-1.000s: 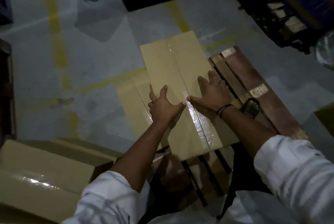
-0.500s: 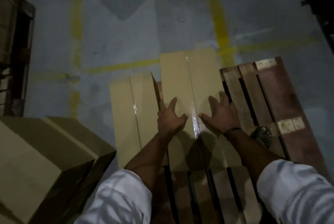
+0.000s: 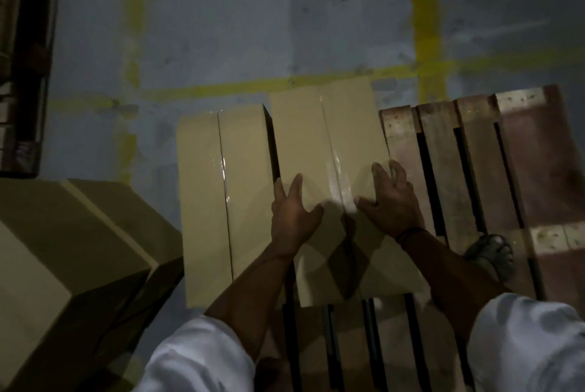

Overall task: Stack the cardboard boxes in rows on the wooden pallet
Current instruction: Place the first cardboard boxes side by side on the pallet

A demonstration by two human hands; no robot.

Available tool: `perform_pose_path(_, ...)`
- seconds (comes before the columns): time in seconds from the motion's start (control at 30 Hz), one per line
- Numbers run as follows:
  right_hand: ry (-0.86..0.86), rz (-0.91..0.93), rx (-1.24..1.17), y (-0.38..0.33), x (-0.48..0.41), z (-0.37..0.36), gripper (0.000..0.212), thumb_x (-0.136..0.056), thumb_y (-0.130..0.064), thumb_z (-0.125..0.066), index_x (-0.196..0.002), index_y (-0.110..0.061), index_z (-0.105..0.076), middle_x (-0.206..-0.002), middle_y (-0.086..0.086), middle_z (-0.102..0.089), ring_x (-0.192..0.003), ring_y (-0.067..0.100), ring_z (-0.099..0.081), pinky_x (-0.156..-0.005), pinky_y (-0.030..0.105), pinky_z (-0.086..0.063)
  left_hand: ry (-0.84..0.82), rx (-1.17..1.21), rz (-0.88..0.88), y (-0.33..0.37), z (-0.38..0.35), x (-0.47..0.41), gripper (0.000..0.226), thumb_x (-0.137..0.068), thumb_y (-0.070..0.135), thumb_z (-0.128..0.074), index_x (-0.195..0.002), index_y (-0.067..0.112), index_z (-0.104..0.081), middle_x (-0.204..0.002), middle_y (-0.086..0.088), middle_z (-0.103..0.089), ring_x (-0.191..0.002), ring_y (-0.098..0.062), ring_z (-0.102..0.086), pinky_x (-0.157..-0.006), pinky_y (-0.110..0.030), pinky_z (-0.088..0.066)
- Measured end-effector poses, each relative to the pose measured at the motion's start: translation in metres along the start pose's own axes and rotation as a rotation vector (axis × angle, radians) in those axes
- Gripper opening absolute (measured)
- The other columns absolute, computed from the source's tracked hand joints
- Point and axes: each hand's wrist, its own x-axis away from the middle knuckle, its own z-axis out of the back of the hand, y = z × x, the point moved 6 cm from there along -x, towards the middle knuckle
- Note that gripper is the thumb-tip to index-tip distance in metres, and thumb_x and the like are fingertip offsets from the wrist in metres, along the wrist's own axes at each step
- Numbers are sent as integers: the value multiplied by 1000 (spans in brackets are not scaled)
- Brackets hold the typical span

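The right and lower edges cut off the wooden pallet [image 3: 474,170], and the left box [image 3: 205,201] and the middle box [image 3: 304,138] hide its left part. The large box [image 3: 63,249] runs out of frame. Our right forearm [image 3: 449,271] hides part of a sandalled foot [image 3: 490,252].

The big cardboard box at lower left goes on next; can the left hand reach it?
Probably yes: the left hand lies flat on the right box, holding nothing; only the left box separates it from the big box.
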Motion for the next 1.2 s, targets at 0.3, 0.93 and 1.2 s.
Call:
perform_pose_path(0.3,-206,-231,-286,16,0,-32,96,-85,-44,-75,-157,-8,-22,-158,16,-31,-145,33,-29,-116,37,-27,-49,1,168,-51,-7,12,81,-89,42,-74,-155,17,-33,-155,-15,-30,-137,-40,-41,-109,-45,-40)
perform_pose_path(0.93,-312,47,500,1,139,-87,137,-56,-93,-56,-160,-22,-4,-164,25,9,-142,64,-1,-88,66,-49,-283,-680,-199,-99,-89,111,135,-77,46,-83,-157,32,26,-158,-25,38,-147,-58,17,-119,-67,-18)
perform_pose_path(1.2,-289,118,543,7,143,-93,135,-60,-84,-65,-161,-18,-4,-163,26,17,-140,67,2,-86,64,-50,-229,-648,-210,-102,-83,111,117,-88,12,-69,-159,29,22,-159,-28,33,-151,-51,15,-123,-56,-23)
